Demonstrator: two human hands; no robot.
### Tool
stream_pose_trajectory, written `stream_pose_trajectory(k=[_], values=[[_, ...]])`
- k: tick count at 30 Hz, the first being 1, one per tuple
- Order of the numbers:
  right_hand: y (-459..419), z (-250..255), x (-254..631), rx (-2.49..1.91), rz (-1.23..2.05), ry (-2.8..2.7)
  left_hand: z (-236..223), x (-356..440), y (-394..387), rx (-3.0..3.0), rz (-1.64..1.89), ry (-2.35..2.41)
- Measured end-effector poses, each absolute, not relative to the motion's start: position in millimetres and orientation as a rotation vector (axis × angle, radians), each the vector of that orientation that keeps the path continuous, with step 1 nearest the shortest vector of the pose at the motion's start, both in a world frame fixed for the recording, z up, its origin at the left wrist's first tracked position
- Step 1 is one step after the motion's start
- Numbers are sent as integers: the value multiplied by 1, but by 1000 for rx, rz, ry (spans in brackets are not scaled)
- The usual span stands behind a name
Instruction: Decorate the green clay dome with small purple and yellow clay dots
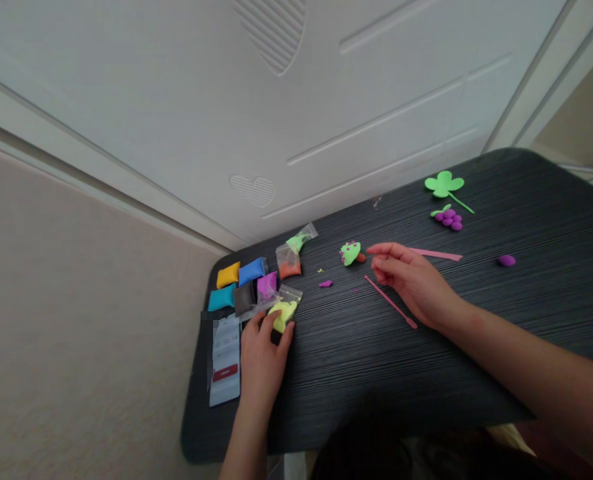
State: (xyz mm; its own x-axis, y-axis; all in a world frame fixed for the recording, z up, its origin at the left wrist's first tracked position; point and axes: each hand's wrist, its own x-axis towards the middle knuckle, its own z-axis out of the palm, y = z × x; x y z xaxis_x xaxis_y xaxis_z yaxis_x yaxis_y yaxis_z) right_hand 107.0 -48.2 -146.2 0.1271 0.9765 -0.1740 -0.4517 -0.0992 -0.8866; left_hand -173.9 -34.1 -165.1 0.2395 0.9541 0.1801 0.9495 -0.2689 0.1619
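My left hand (265, 357) is on a clear bag of yellow clay (283, 313), fingers at its left side and thumb at its lower right edge. Just right of a small clay mushroom (351, 253), my right hand (416, 280) hovers with the index finger stretched out and the other fingers loosely bent; no object shows in it. The mushroom lies on its side, with a green cap dotted in purple and a brown stem. A thin pink modelling tool (390, 302) lies below the right fingers. Partly behind that hand is a flat pink strip (439, 254).
Packets of orange-yellow (228, 275), blue (252, 270), teal (222, 297), dark (245, 297) and purple clay (267, 285) sit beside a phone (225, 363). Clay grapes (448, 218), a green clover (444, 184) and a purple lump (507, 261) lie right. A white panel (326, 120) borders the table.
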Motion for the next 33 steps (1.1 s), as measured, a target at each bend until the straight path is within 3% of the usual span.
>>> stream_pose_trajectory(k=[8,14,22,28,33], values=[[-50,-151,105,-1086,1355,-750,-158,-179,-46,2462,557,1718],[-62,-138,95,-1053,1578,-1093,-130,-161,-70,2641,751,1365],[-59,-125,112,-1084,1564,-1359,-124,-116,-35,2795,946,894],[-57,-127,114,-1152,1404,-1353,-116,-103,-34,2727,928,1007],[-67,-127,103,-1216,1172,-1503,-126,-95,-53,2673,1252,1259]])
